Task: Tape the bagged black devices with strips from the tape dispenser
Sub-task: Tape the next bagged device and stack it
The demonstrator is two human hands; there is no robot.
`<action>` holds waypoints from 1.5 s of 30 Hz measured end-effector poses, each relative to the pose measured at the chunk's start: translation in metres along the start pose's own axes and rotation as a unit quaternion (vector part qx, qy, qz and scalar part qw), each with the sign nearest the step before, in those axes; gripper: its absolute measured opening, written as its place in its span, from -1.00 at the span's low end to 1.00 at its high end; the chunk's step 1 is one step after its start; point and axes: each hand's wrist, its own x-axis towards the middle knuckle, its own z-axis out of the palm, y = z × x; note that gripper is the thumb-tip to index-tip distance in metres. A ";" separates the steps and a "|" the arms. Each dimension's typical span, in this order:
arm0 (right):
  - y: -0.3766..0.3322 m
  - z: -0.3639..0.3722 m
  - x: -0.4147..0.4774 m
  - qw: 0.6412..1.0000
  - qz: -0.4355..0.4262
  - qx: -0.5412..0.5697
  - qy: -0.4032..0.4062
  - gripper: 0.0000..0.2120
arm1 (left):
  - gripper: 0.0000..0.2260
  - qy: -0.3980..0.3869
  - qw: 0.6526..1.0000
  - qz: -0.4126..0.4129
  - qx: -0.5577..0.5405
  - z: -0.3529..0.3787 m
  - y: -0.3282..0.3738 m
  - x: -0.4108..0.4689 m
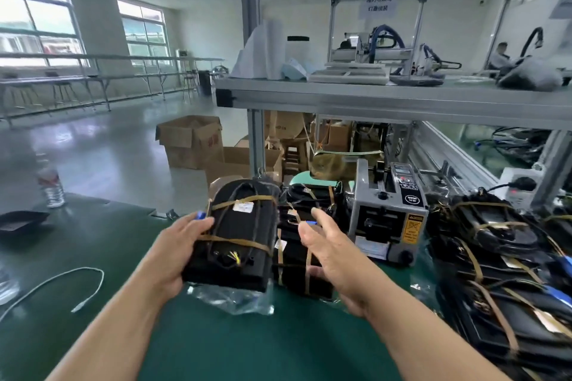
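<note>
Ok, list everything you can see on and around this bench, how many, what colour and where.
bagged black device: one, black with brown tape bands, held over the table's middle
taped devices: several, black, piled at right
tape dispenser: one, grey, right of centre
water bottle: one standing, clear, far left
cable: one, white, left on the table
tray: one, black, left edge
cardboard boxes: at least two, brown, on the floor behind
table: one, green
left hand: grips the bagged black device's left side
right hand: open, between that device and the tape dispenser
</note>
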 end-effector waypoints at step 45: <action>0.007 -0.183 -0.110 0.908 0.032 -0.292 0.298 -0.63 | -0.63 -0.270 0.881 0.167 0.352 0.283 -0.063 -0.059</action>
